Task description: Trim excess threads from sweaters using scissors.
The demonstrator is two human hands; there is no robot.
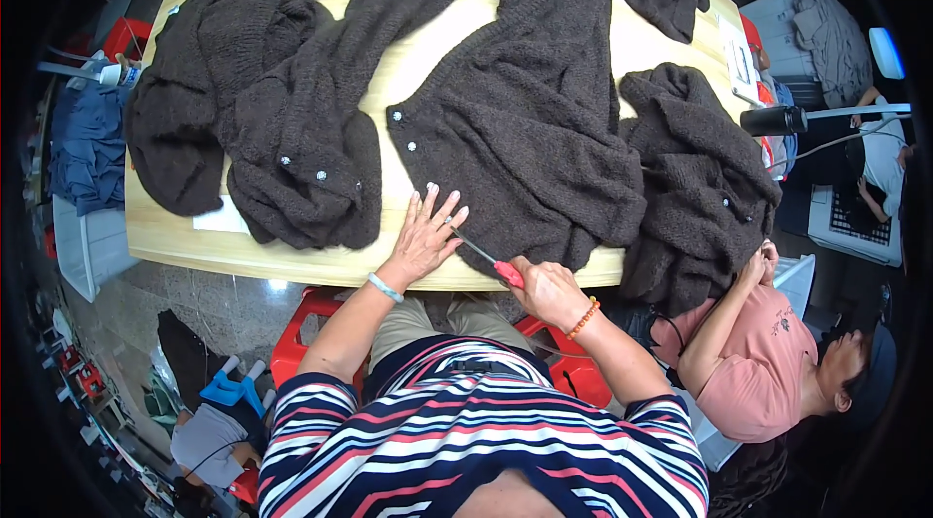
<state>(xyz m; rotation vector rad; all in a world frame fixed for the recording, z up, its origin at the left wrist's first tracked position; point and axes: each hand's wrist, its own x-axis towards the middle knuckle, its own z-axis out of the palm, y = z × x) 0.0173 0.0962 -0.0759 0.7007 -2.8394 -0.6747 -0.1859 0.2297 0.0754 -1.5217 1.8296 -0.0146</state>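
My left hand (426,238) lies flat at the table's near side, fingers spread, its fingertips at the lower left edge of a dark brown knitted cardigan (525,129). In my right hand (552,290) is a red-handled tool (507,273) with a thin metal shaft. Its shaft slants up and left over the cardigan's lower edge, with the tip close to my left hand's fingers. I cannot make out the tool's exact kind. Two shiny buttons (411,146) show on the cardigan's left edge, above my left hand.
More dark knitted garments (292,100) cover the left of the wooden table (389,217), and another garment (700,178) lies at right. A person in a pink shirt (758,362) handles that one. A black cylinder on an arm (773,120) juts over the right edge. Red stools (301,333) stand below.
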